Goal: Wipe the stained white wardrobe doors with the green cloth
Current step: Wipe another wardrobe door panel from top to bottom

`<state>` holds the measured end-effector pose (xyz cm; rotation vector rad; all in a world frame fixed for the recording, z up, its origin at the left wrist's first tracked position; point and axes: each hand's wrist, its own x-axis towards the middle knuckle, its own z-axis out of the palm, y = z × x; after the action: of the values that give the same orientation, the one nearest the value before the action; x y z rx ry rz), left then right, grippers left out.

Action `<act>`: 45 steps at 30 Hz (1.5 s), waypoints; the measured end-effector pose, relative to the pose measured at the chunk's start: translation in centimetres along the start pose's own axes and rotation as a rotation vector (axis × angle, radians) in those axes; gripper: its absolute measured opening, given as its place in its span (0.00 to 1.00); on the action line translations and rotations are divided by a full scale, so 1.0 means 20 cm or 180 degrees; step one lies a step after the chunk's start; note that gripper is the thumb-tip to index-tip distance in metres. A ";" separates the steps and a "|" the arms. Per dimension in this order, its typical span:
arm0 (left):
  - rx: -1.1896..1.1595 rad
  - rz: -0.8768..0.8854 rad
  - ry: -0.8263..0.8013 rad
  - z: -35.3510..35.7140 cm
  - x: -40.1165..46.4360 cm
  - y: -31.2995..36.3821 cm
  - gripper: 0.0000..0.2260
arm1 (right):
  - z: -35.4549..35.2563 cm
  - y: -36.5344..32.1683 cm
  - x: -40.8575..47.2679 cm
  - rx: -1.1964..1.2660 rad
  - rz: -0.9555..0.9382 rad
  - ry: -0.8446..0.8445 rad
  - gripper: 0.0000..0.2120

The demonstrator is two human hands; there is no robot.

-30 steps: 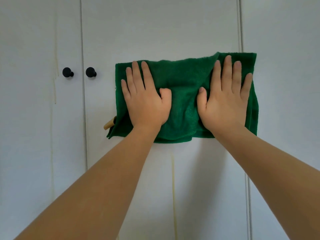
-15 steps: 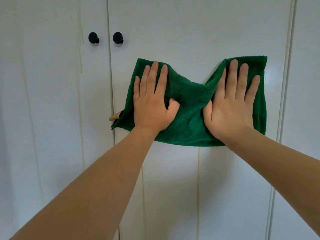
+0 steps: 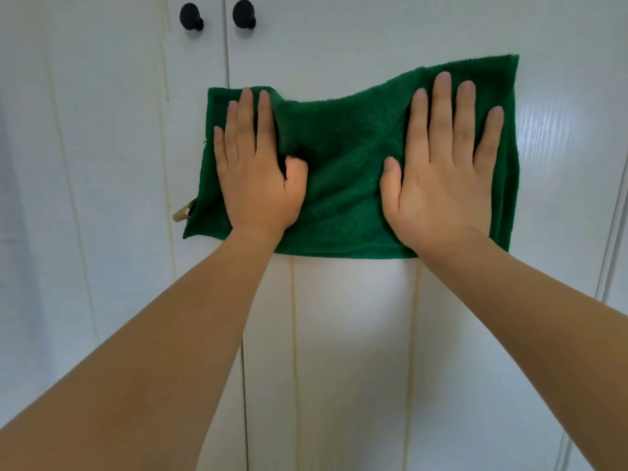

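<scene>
A green cloth is spread flat against the right white wardrobe door. My left hand presses its left part, thumb tucked into a fold. My right hand lies flat on its right part, fingers spread. Yellowish drip streaks run down the door below the cloth, and another streak lies further right. A small tan tag sticks out at the cloth's lower left corner.
Two black knobs sit at the top, either side of the gap between the doors. The left door carries faint yellow streaks. A further door panel edge runs down the right.
Both hands have slid the cloth down the door, away from the knobs, which now sit at the top of the view. The cloth's fold between the hands has flattened and spread wider.
</scene>
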<state>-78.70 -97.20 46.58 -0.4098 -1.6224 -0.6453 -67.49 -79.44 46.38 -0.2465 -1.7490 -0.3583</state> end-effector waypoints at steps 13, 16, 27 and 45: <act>0.0131 -0.0241 -0.0026 0.04 -0.59 -0.11 0.36 | 0.11 -0.17 -0.57 0.0192 -0.0027 -0.0217 0.33; 0.0195 -0.0279 -0.0121 0.05 -0.75 -0.14 0.35 | 0.14 -0.20 -0.66 0.0123 -0.0161 -0.0304 0.34; -0.0031 -0.1069 -0.0150 0.02 -0.10 0.42 0.38 | -0.07 0.46 -0.04 -0.0019 -0.0809 -0.0193 0.31; -0.0208 -0.0882 0.0155 0.07 -0.04 0.56 0.35 | -0.09 0.49 -0.01 -0.0022 -0.0179 0.0069 0.32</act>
<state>-73.01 -87.54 47.55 -0.2156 -1.6287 -0.9116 -62.33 -70.93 47.56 -0.1980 -1.7363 -0.4067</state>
